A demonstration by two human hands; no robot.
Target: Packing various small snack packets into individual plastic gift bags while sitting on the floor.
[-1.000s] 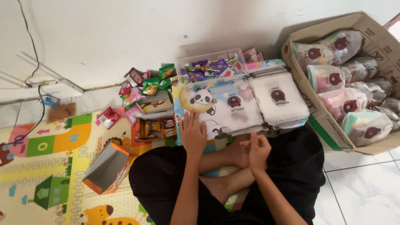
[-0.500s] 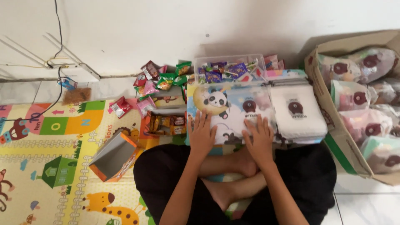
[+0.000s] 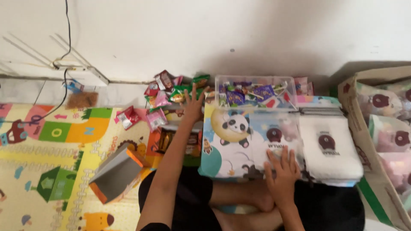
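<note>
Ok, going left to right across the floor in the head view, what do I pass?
Play mat → orange-edged box → snack packets → left hand → panda bag → right hand → white bag stack → cardboard box.

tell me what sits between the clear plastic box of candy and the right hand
In the head view, the panda-print bag lies flat between the clear plastic box and the right hand, whose fingers rest on the bags' near edge.
</note>
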